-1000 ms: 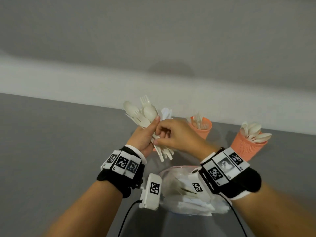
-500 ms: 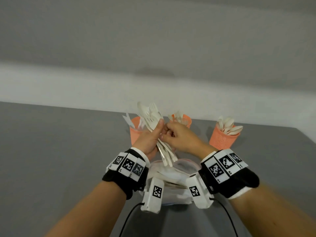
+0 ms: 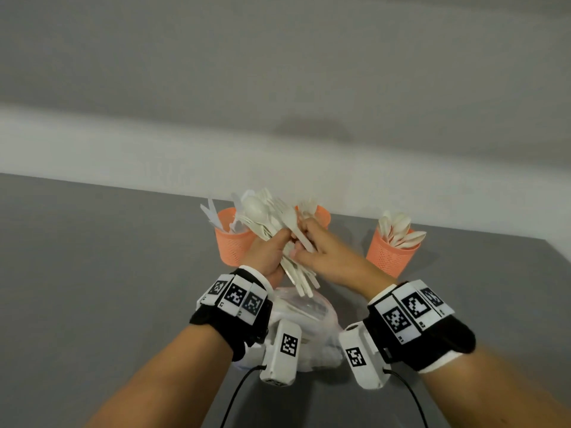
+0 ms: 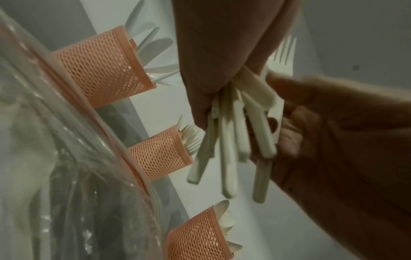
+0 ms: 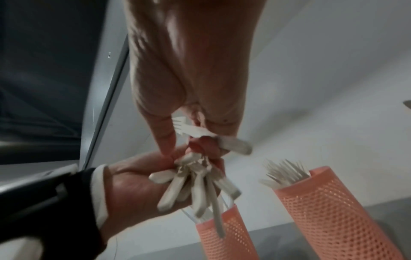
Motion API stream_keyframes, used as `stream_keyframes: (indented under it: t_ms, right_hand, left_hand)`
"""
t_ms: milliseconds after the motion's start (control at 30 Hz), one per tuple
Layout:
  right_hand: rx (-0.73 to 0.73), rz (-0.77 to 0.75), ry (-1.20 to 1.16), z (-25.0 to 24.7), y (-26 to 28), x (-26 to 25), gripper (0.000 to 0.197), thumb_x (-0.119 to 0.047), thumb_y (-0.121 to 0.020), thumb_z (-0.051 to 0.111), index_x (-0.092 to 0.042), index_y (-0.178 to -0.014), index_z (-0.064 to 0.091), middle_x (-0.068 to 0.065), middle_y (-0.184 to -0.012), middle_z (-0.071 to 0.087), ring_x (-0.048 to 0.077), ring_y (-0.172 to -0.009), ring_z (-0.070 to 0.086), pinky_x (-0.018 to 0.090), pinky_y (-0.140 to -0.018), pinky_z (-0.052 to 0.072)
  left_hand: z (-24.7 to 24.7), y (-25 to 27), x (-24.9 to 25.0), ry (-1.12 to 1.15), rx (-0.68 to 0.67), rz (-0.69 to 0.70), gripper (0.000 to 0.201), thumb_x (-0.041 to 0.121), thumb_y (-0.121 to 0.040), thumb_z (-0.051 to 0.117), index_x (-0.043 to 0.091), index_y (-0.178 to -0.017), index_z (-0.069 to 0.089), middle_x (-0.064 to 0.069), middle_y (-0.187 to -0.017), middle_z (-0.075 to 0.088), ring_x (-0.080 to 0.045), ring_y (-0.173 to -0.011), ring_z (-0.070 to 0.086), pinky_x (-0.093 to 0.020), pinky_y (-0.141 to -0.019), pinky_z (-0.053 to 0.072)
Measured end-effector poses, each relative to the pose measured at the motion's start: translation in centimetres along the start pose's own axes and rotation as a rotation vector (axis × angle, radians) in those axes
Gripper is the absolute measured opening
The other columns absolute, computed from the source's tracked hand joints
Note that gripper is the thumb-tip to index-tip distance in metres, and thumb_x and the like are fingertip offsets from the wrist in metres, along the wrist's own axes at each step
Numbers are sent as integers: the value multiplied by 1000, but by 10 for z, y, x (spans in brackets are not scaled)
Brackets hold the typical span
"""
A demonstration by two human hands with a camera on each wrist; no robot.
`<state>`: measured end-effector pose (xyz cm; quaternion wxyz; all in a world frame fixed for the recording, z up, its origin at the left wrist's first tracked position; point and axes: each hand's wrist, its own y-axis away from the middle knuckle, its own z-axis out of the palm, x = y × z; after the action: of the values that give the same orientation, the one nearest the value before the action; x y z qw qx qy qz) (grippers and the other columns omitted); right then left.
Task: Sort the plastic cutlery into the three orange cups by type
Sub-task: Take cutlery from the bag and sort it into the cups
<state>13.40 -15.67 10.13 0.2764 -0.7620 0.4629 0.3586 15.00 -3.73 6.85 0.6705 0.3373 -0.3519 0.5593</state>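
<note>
I am gripping a mixed bundle of white plastic cutlery (image 3: 278, 236) in my left hand (image 3: 267, 253), fingers curled round the handles so the heads fan up toward 11 o'clock and the handle ends hang down. My right hand (image 3: 321, 251) is pinching a single fork (image 3: 292, 225) by its neck, thumb and fingertips closed on it, and the fork is lying across the bundle, still touching it. To do this step well, I judge I should be drawing the fork out along its own length, not sideways, while tightening my left hand slightly so its neighbours do not slide out with it; the smooth handles look likely to slip.

Beyond my hands, three orange mesh cups are standing on the grey tabletop. The knife cup (image 3: 233, 239) is at 11 o'clock, just behind my left hand. The fork cup (image 3: 319, 216) is at 12 o'clock, directly behind my right hand, tines pointing up, so the carry is a short one; I should be lowering the fork handle first. The spoon cup (image 3: 391, 256) is at 2 o'clock, well apart. A clear plastic bag (image 3: 304, 307) is lying at 6 o'clock beneath my wrists, with more cutlery apparently inside, though I cannot tell how much.
</note>
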Motion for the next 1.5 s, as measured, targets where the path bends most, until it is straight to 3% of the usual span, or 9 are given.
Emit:
stream_keyframes:
  t_ms: [300, 433, 533, 800, 933, 1033, 1133, 1300, 1500]
  right_hand:
    - [5, -96, 135, -9, 1, 11, 30, -4, -85, 57, -27, -71, 46, -7, -62, 48, -1, -53, 50, 7, -52, 37]
    - [-96, 17, -104, -12, 7, 15, 20, -7, -89, 50, -25, -82, 51, -3, -75, 53, 8, -69, 51, 20, -68, 43]
    - [-104, 81, -301, -9, 11, 13, 28, -7, -93, 40, -33, -86, 45, -3, -72, 49, 8, -66, 46, 21, -63, 42]
    - [-143, 45, -322, -20, 19, 13, 28, 0, -93, 41, -25, -102, 48, 0, -70, 54, 6, -54, 53, 17, -55, 46]
    - [-3, 94, -507, -30, 15, 22, 35, 6, -91, 40, -11, -121, 46, 6, -77, 51, 12, -54, 50, 22, -54, 45]
    - [105, 132, -649, -32, 10, 17, 19, -1, -92, 41, -16, -93, 52, 2, -63, 40, 6, -43, 34, 18, -42, 28]
    - [200, 147, -556, -30, 7, 8, 7, -21, -93, 52, -16, -89, 52, -12, -46, 50, 0, -33, 38, 12, -35, 29]
    - [367, 105, -515, -28, -8, 4, 20, -21, -85, 65, -8, -99, 63, 0, -75, 64, 2, -54, 59, 15, -49, 46]
    - [471, 29, -499, -34, -25, 1, 14, -20, -94, 51, -21, -83, 58, -5, -72, 60, 2, -60, 57, 21, -61, 48]
  left_hand:
    - [14, 0, -10, -47, 39, -14, 22, 24, -92, 52, 8, -82, 63, -5, -67, 66, -15, -62, 65, -26, -57, 55]
    - [17, 2, -14, -82, 2, -28, 26, 26, -92, 52, 2, -92, 61, -13, -77, 65, -20, -68, 67, -30, -59, 57]
    - [21, 5, -13, -107, 16, -36, 35, 37, -86, 56, 2, -83, 59, -15, -63, 51, -20, -45, 53, -28, -45, 50]
    - [7, 4, -16, -98, -83, -36, 58, 53, -67, 65, 4, -98, 65, -11, -62, 60, -20, -49, 61, -29, -51, 54]
    - [2, 6, -9, -27, -5, -58, 11, 21, -80, 65, 14, -82, 57, 5, -51, 44, -5, -41, 42, -18, -40, 38]
    - [3, 8, -8, -3, -6, -83, 10, 1, -89, 49, 10, -90, 53, 4, -49, 45, -7, -38, 41, -19, -39, 37]
    - [7, 13, -9, -24, -76, -120, 18, -1, -90, 43, 9, -99, 56, 0, -51, 47, -10, -38, 42, -20, -41, 39]
    - [9, 18, -11, -158, -184, -183, 32, 7, -70, 54, 1, -101, 55, -4, -58, 61, -13, -41, 48, -23, -44, 44]
    - [5, 20, -11, -243, -210, -158, 21, 8, -72, 57, 4, -92, 58, -3, -57, 52, -10, -40, 44, -22, -43, 42]
